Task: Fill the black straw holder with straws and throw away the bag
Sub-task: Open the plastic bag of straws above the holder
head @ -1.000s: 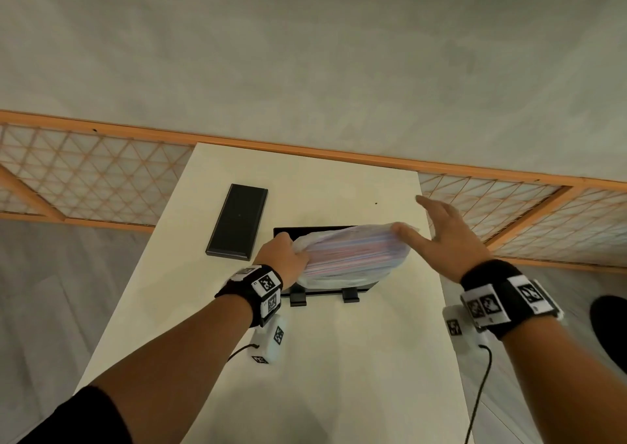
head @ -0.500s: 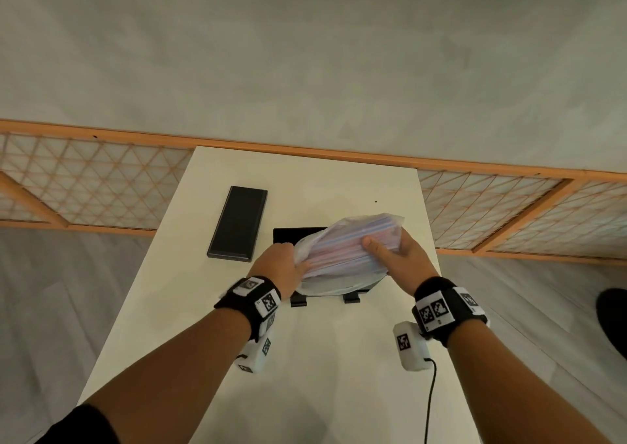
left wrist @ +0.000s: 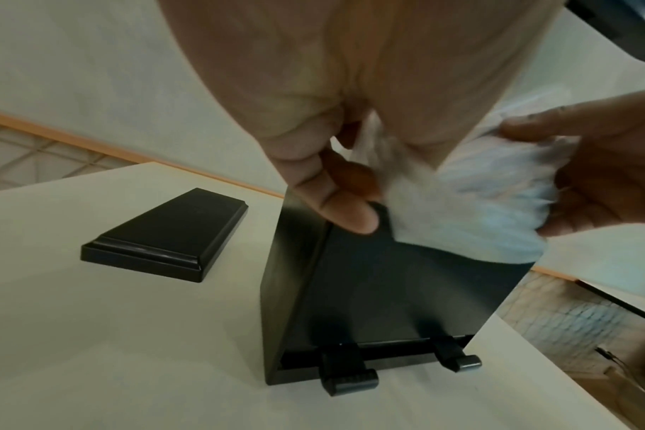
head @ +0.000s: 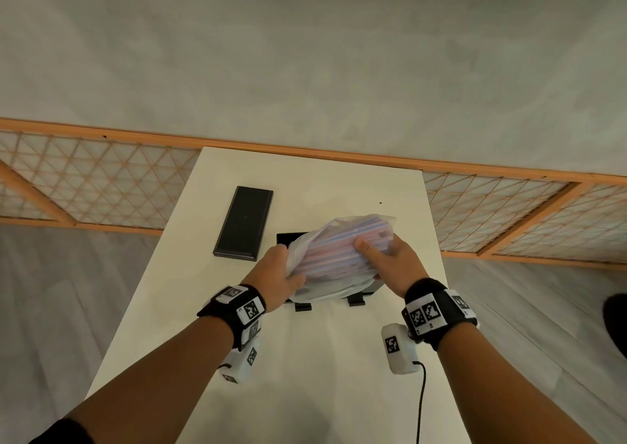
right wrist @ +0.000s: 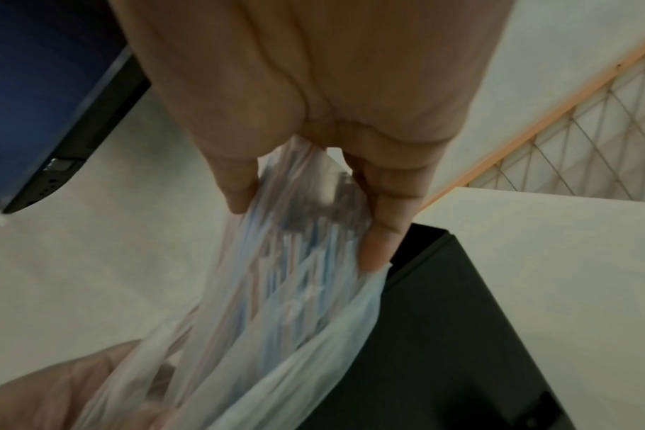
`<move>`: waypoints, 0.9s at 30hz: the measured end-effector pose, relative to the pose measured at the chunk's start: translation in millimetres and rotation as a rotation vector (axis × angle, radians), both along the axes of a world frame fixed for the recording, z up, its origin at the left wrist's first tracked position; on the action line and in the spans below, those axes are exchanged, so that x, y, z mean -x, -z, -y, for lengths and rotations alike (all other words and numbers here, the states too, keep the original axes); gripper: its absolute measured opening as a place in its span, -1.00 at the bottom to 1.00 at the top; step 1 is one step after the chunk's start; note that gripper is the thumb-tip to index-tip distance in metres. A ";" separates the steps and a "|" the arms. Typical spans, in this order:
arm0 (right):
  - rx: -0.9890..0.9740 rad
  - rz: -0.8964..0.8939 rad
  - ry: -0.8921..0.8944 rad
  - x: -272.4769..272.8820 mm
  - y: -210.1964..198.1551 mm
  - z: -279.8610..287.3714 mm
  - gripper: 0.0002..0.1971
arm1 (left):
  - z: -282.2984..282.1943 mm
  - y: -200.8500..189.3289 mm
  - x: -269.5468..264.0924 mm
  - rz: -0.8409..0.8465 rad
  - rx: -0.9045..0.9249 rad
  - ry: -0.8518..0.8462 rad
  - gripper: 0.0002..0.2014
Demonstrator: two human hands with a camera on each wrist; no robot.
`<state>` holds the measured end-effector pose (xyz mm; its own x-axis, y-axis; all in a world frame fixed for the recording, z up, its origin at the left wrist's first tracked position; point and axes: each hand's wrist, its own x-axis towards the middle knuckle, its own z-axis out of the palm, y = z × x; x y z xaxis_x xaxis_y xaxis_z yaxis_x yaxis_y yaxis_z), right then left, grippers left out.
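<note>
My left hand grips the near, left end of the clear plastic bag, thumb and curled fingers pinching the bunched film, and from the left wrist view I can see that loose film gathered white between my fingers just above the front face of the black straw holder. My right hand holds the far, right end of the same bag, thumb lying across the top and fingers wrapped underneath; the right wrist view shows my thumb and a finger closed on the plastic with the straws running away from them in thin pink and blue lines inside. The bag is lifted off the table and tilted, its right end higher than its left, and it hangs directly above the holder, covering most of the opening from the head view. The holder stands upright on the white table, with two small black feet sticking out at the bottom of its front toward me. Beside it on my left, apart from it, the flat black lid lies on the tabletop. Beyond the table's far edge runs an orange wooden rail with lattice panels below it, against a pale grey wall.
</note>
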<state>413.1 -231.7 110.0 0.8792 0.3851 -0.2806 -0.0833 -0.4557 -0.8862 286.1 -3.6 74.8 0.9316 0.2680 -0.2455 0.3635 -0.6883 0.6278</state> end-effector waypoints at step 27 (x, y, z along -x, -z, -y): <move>0.256 0.320 -0.138 4.6 -15.7 -9.0 -0.61 | 22.5 -8.5 -29.2 -0.284 -0.399 0.183 -0.25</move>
<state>408.6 -222.8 125.7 0.8827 0.4583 -0.1044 0.2541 -0.6521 -0.7143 315.3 -26.1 83.3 0.8835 0.2314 -0.4073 0.3327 -0.9221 0.1977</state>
